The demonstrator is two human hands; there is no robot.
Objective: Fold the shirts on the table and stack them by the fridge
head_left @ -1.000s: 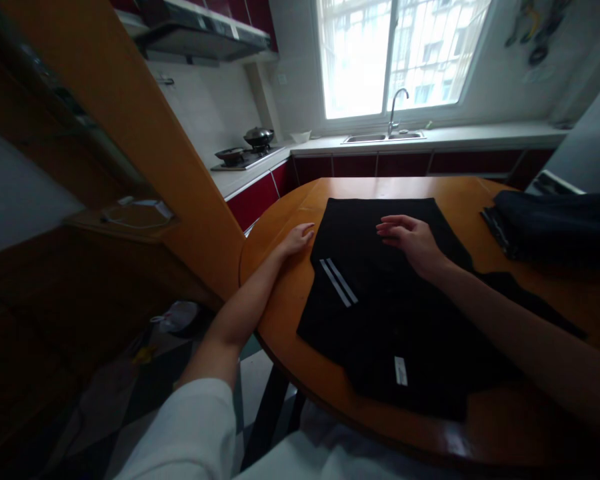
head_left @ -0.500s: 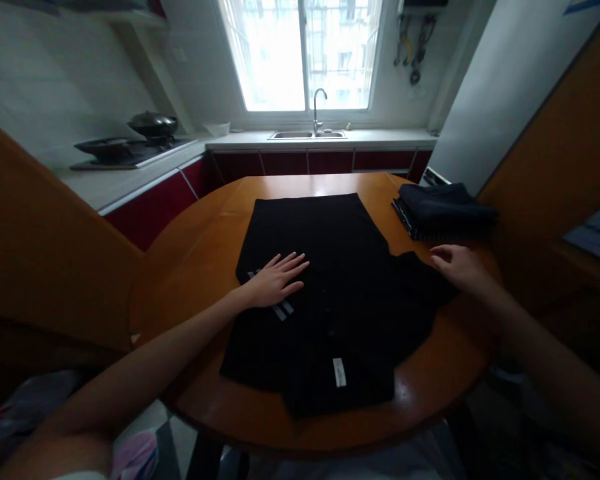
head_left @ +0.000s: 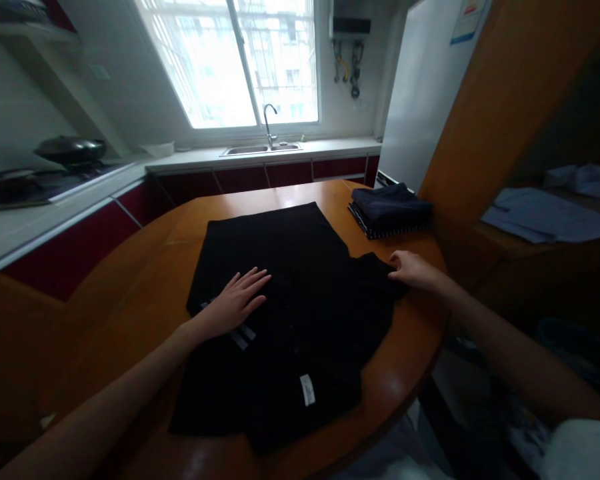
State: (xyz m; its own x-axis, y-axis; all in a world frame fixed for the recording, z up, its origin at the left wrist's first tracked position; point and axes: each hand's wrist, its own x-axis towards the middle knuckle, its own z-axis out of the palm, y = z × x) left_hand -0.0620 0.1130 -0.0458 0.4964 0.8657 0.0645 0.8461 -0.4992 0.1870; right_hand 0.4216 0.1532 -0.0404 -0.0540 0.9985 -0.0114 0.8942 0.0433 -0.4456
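Observation:
A black shirt (head_left: 290, 280) with white stripes and a small white label lies spread on the round wooden table (head_left: 145, 267). My left hand (head_left: 237, 300) rests flat on it, fingers stretched out, over the folded-in left sleeve with the stripes. My right hand (head_left: 413, 270) is at the shirt's right sleeve near the table's right edge, fingers closed on the cloth.
A folded stack of dark clothes (head_left: 390, 210) sits at the table's far right. Behind are a counter with a sink and tap (head_left: 267, 137), a stove with a pan (head_left: 70, 150) at left, a white fridge (head_left: 425, 93), and a wooden shelf with papers (head_left: 545, 213) at right.
The view swung to the right. My left hand moved from the table beside the shirt onto the striped sleeve. My right hand left the shirt's middle and took the right sleeve.

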